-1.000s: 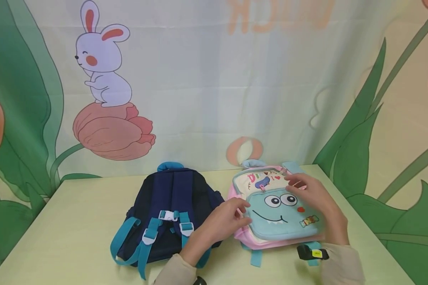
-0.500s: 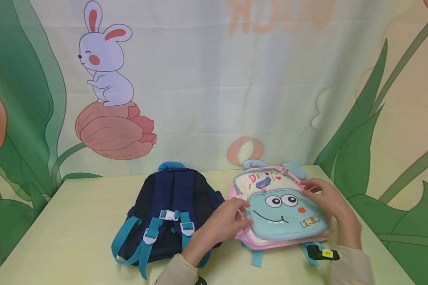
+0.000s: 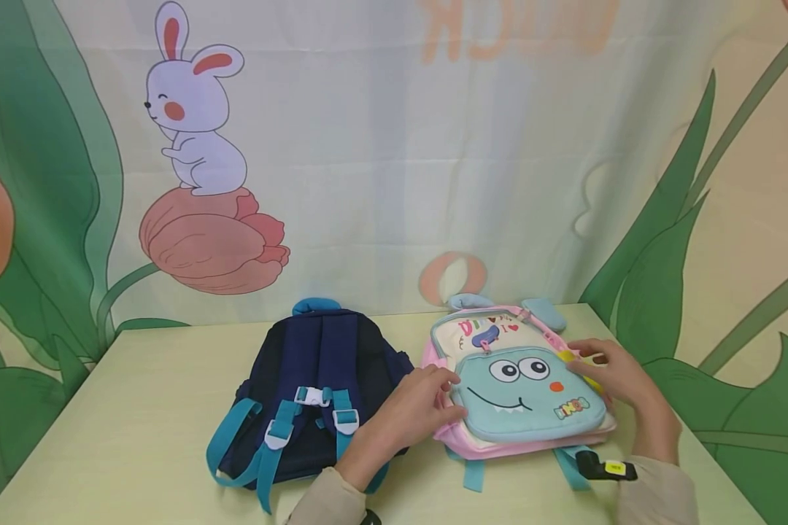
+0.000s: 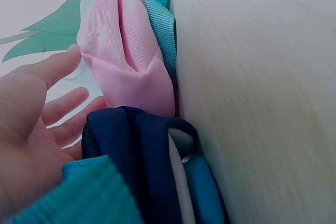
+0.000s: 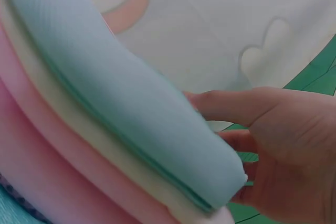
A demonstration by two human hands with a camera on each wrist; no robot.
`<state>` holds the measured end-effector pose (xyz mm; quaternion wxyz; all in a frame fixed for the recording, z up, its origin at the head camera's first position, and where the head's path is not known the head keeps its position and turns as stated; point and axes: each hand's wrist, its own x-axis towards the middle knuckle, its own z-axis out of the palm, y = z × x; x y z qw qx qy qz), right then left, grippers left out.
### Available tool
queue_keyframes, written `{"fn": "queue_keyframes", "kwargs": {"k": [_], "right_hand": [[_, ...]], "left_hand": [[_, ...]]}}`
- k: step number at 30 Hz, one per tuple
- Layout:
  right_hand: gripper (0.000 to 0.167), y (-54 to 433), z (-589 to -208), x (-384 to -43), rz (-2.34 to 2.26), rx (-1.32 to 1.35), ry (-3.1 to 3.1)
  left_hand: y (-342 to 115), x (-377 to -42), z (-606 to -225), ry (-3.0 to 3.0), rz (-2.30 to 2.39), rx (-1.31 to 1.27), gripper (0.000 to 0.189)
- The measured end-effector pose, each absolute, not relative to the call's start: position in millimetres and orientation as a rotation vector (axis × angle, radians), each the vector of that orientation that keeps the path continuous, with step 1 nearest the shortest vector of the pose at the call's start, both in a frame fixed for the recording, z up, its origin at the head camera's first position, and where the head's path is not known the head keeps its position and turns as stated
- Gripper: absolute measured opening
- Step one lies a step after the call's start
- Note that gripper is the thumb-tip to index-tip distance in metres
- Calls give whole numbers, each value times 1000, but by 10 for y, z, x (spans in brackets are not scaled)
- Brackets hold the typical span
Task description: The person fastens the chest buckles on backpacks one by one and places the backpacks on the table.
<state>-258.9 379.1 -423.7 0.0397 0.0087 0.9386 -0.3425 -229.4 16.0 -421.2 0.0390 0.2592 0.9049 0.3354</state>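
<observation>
A small pink, cream and light blue backpack [image 3: 499, 394] with a cartoon face on its front pocket lies on the table, face up. My left hand [image 3: 415, 405] is at its left side, fingers loosely bent; in the left wrist view the thumb tip is right at the pink side panel [image 4: 128, 77]. My right hand [image 3: 613, 370] is at the right edge of the front pocket, where a yellow strip [image 3: 567, 356] shows beneath its fingers. In the right wrist view the light blue pocket [image 5: 131, 93] hides the fingertips, so I cannot tell whether they grip the yellow piece.
A dark navy backpack [image 3: 318, 343] with teal straps [image 3: 226, 441] and white buckles lies strap side up, left of the pink one and partly under my left forearm. Behind the pale table [image 3: 144, 408] hangs a curtain [image 3: 368, 146] printed with a rabbit and tulips.
My right hand has moved from over the pocket's upper right to its right edge, and a yellow strip now shows there. The left hand has stayed almost in place.
</observation>
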Motion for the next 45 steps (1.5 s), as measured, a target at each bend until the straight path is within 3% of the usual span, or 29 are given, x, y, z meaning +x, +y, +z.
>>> {"fn": "queue_keyframes", "kwargs": {"k": [15,45], "right_hand": [[75,3877,-4319,-2572,-1090,91,2723],[69,3892,-4355,-2593,-1318,24,2577]], "left_hand": [[213,-2329,-4277,2814,868,809,43],[230,-2287,-4306,2897,729,897,40]]}}
